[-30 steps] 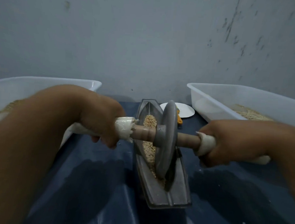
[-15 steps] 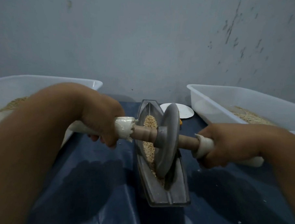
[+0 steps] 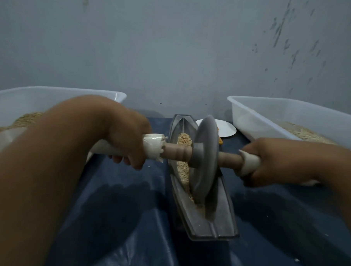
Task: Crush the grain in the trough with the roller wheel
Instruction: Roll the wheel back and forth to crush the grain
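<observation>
A grey metal boat-shaped trough point(image 3: 211, 221) lies lengthwise on a dark blue plastic sheet point(image 3: 126, 221), its blunt near end towards the person and its pointed far end close to the grey wall point(image 3: 174, 52). Pale tan grain point(image 3: 183, 153) fills the groove along its middle and far part. A grey metal disc-shaped roller wheel point(image 3: 206, 160) stands upright in the groove, its lower edge down among the grain in the near half, its rim rising well above the trough's sides.

A wooden axle point(image 3: 176, 152) runs through the wheel, with white wrapped handles at each end. The left hand point(image 3: 130, 139) is curled round the left handle point(image 3: 153, 148), fingers wrapped under it; the right hand point(image 3: 276, 159) is clenched round the right handle point(image 3: 249, 163) (slightly blurred).

On each side stands a translucent white plastic tub holding grain: the left tub point(image 3: 104, 94) and the right tub point(image 3: 272, 111), each well apart from the trough, with bare sheet between. A white round plate point(image 3: 227, 129) lies just beyond the wheel, near the right tub's corner, with a small orange object point(image 3: 220, 141) at its edge.
</observation>
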Demonstrator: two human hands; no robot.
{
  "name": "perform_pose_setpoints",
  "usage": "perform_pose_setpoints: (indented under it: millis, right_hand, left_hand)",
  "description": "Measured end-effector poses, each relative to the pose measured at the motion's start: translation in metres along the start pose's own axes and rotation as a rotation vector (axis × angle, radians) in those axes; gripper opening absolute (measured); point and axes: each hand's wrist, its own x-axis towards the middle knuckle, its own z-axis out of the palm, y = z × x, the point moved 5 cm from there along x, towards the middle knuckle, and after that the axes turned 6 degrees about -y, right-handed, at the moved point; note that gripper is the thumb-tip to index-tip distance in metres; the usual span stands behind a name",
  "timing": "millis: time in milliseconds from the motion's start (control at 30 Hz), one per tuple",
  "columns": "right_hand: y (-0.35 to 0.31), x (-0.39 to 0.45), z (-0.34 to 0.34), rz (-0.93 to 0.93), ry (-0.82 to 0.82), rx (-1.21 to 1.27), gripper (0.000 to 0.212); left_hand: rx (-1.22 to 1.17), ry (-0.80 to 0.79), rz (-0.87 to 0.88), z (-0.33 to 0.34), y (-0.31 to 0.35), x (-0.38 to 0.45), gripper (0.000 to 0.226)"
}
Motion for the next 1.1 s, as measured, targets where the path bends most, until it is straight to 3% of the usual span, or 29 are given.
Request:
perform_pose_setpoints:
  millis: [100, 167, 267, 400, 467, 567, 767, 833, 933, 1100]
  right_hand:
    - [0.001, -0.011, 0.008, -0.022, -0.211, 0.143, 0.026]
    - [0.003, 0.0, 0.009, -0.026, -0.131, 0.117, 0.024]
    - [0.005, 0.029, 0.001, 0.013, 0.128, -0.03, 0.02]
    - [0.001, 0.063, -0.013, 0.058, 0.178, -0.148, 0.027]
    - [-0.004, 0.073, -0.018, 0.048, 0.207, -0.184, 0.028]
    - [-0.007, 0.073, -0.022, 0.029, 0.192, -0.187, 0.027]
    - [-0.01, 0.023, -0.01, 0.03, -0.355, 0.014, 0.021]
    - [-0.015, 0.014, -0.009, -0.01, -0.428, -0.011, 0.024]
    - [-0.013, 0.026, -0.012, 0.045, -0.283, -0.088, 0.021]
    - [-0.01, 0.056, -0.025, -0.021, 0.337, -0.322, 0.014]
  left_hand:
    - [0.019, 0.008, 0.028, -0.005, 0.006, -0.007, 0.015]
    - [0.02, 0.052, 0.025, -0.005, 0.006, -0.003, 0.015]
    - [0.033, 0.18, -0.01, -0.006, 0.0, 0.012, 0.016]
    - [0.061, 0.444, -0.075, -0.008, -0.01, 0.028, 0.023]
    - [0.051, 0.488, -0.094, -0.006, -0.014, 0.033, 0.025]
    - [0.034, 0.43, -0.085, -0.005, -0.016, 0.034, 0.026]
    - [-0.061, -0.069, -0.005, 0.005, -0.005, 0.006, 0.015]
    - [-0.048, -0.08, 0.021, 0.004, -0.002, 0.001, 0.015]
    - [-0.027, 0.053, -0.003, 0.003, -0.004, 0.011, 0.018]
    - [-0.047, 0.364, -0.115, 0.002, -0.018, 0.035, 0.022]
